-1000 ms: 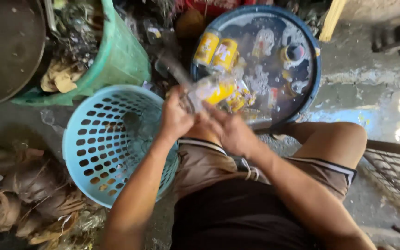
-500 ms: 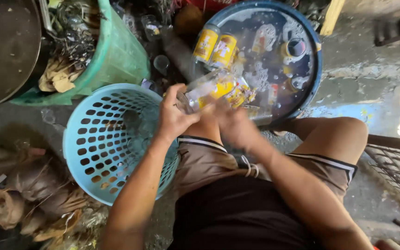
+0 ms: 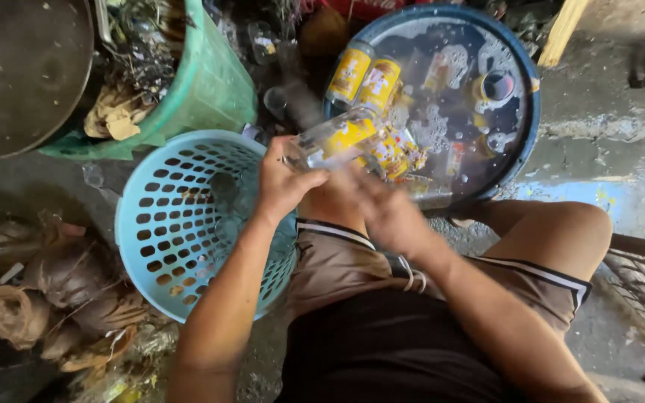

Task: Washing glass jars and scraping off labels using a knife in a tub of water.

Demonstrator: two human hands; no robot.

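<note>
Left hand [image 3: 281, 183] has its fingers clamped round a clear glass bottle [image 3: 334, 142] with a yellow label, held tilted over the near rim of the blue tub [image 3: 533, 112]. Right hand [image 3: 382, 213] is blurred, touching the bottle's lower side; can't tell if its fingers are closed on it. The tub holds dark soapy water, foam patches and several more yellow-labelled bottles [image 3: 363, 78]. Light blue perforated basket [image 3: 158, 246] sits just left of the knees, touching the left forearm; its contents are unclear. Green bin [image 3: 214, 86] behind it is stuffed with scraps. Tight spot: floor clutter on the left, wet concrete floor [image 3: 599, 157] open to the right.
</note>
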